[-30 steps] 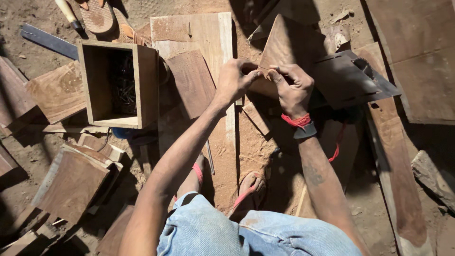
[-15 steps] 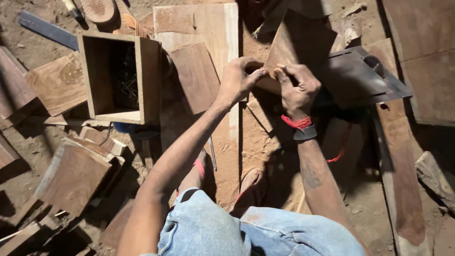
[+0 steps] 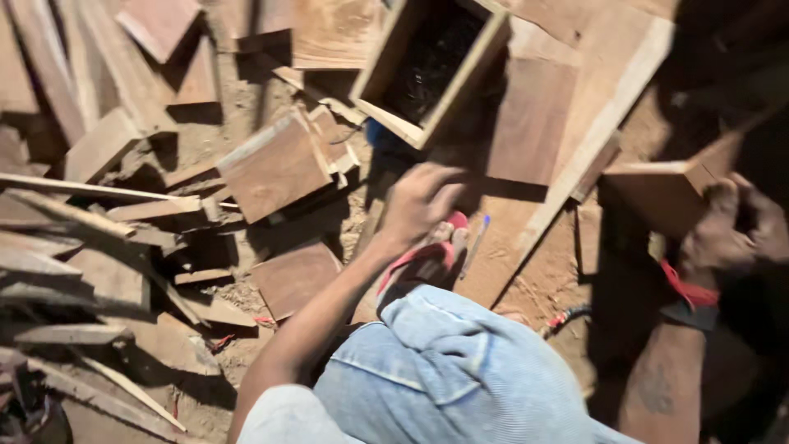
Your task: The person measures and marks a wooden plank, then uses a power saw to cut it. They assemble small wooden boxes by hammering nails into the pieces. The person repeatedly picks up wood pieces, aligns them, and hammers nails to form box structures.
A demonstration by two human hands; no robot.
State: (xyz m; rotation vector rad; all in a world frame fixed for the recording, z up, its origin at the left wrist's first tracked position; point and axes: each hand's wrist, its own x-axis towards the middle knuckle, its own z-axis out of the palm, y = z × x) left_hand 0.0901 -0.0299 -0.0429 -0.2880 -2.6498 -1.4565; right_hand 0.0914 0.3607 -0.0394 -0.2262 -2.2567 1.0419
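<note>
Now left hand [image 3: 419,201] loose, fingers curled on nothing, hovering near the wooden box [image 3: 427,70]; right hand [image 3: 727,226] gripping a wood block [image 3: 657,193].

My left hand [image 3: 421,200] hangs over reddish-brown boards [image 3: 530,119], all plain grained wood on tan, dusty ground [image 3: 567,263]. The open box [image 3: 431,62] is pale wood with a black inside. My sandal strap [image 3: 415,256] is red. A red band [image 3: 689,289] circles my right wrist. My jeans [image 3: 444,370] are faded light blue.
</note>
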